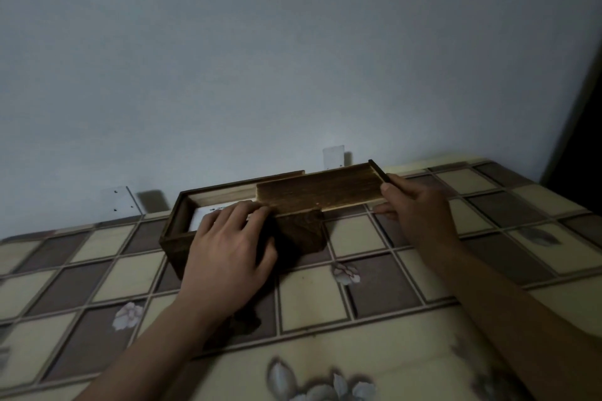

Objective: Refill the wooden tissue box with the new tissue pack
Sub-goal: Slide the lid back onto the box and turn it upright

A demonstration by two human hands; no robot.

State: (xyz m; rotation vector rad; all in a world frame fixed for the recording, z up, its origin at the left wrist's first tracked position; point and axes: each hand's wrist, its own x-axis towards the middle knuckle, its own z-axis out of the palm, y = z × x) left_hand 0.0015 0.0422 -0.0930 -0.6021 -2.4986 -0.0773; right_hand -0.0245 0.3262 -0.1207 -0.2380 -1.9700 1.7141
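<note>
Nearest: both forearms reach in over a tablecloth (325, 299) w/ brown-and-cream checks and flower prints. Left side: the left hand (228, 247) lies against the near wall of the wooden tissue box (174, 238). Its fingers are nearly straight and draped over the near rim, tips resting at the open top approx. where the lid edge begins. The thumb lies along the front wall, so the contact is flat and relaxed, not a grasp. Right side: the right hand (420, 208) pinches the right end of the sliding lid (319, 194), thumb on top of the dark end strip, other fingers curled beneath. Lid pos.: partly out to the right, overhanging the box's right end; the left part of the box is uncovered. In that open section a white tissue pack (200, 218) lies flat, partly hidden by the left fingers. The box sits on the tablecloth, close to the wall (260, 58). Low on the wall: a pale plate (333, 156) behind the lid, and a second plate (122, 200) further left.
</note>
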